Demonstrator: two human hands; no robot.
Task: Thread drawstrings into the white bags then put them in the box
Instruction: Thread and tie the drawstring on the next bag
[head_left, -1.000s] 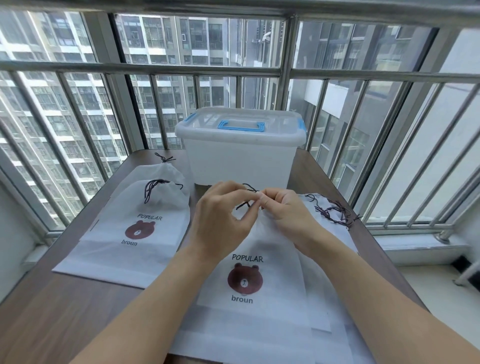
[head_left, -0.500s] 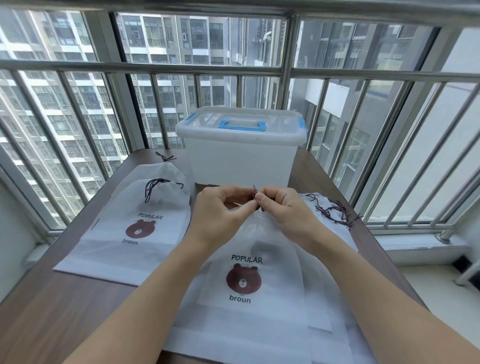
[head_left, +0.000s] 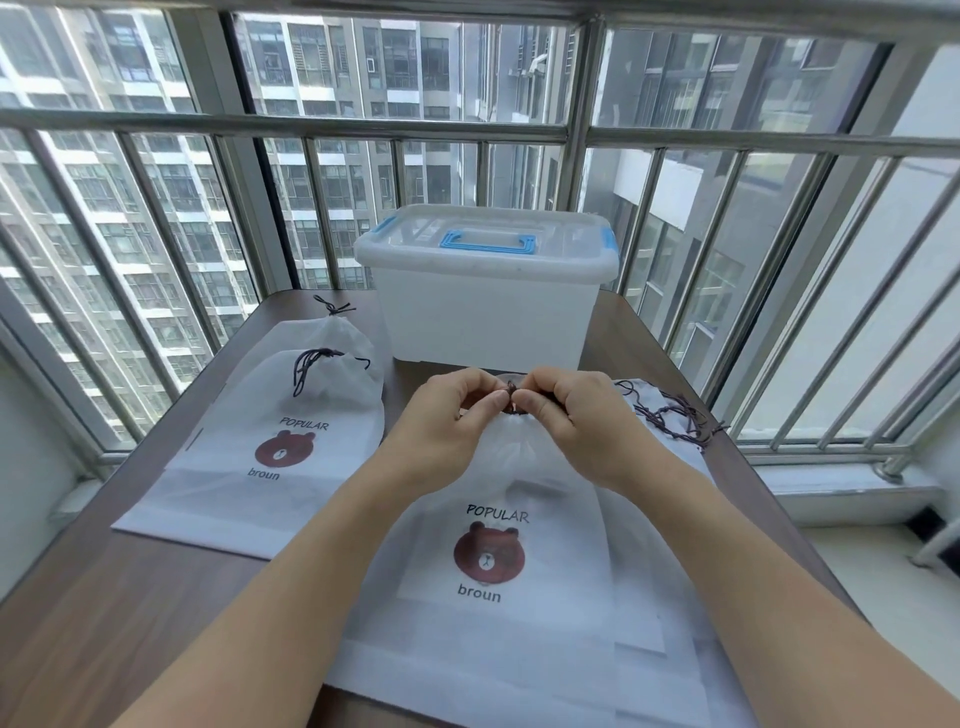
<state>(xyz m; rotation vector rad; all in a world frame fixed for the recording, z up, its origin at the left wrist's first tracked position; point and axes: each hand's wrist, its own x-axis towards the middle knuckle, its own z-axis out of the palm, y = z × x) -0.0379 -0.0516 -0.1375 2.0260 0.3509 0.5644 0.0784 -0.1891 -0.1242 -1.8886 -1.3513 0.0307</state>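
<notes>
A white bag (head_left: 498, 613) printed with a brown bear and "POPULAR broun" lies in front of me on top of other white bags. Its mouth is gathered into a bunch. My left hand (head_left: 447, 421) and my right hand (head_left: 576, 415) both pinch the dark drawstring (head_left: 511, 397) at that gathered mouth, fingertips almost touching. Two more bear bags (head_left: 270, 441) with their mouths drawn lie stacked at the left, dark cords on top. The white lidded box (head_left: 488, 306) with a blue handle stands shut behind my hands.
A bundle of loose dark drawstrings (head_left: 675, 415) lies on the bags right of my right hand. The brown wooden table (head_left: 130, 597) ends near metal window bars on the left, back and right.
The bag's mouth has been drawn from spread to tightly bunched. Both hands have come closer together at the cord, and the bag has slid slightly toward them.
</notes>
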